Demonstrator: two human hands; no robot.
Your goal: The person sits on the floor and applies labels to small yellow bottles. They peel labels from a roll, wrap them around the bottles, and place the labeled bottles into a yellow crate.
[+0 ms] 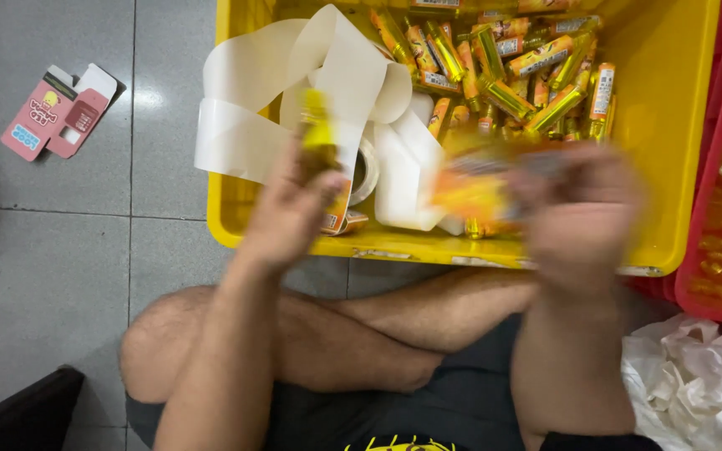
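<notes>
Your left hand (294, 209) at frame centre has its fingers wrapped around a small yellow bottle (317, 134), held upright over the yellow crate (678, 125). Your right hand (578, 209) is blurred; its fingers seem closed on an orange label strip (470, 188), though you cannot tell the grip exactly. White backing tape (244, 108) curls over the crate's left half, and labelled bottles (511, 67) pile at upper centre. A pink carton (56, 113) lies flat on the grey floor at upper left. A red crate (712, 250) touches the yellow one's right edge.
</notes>
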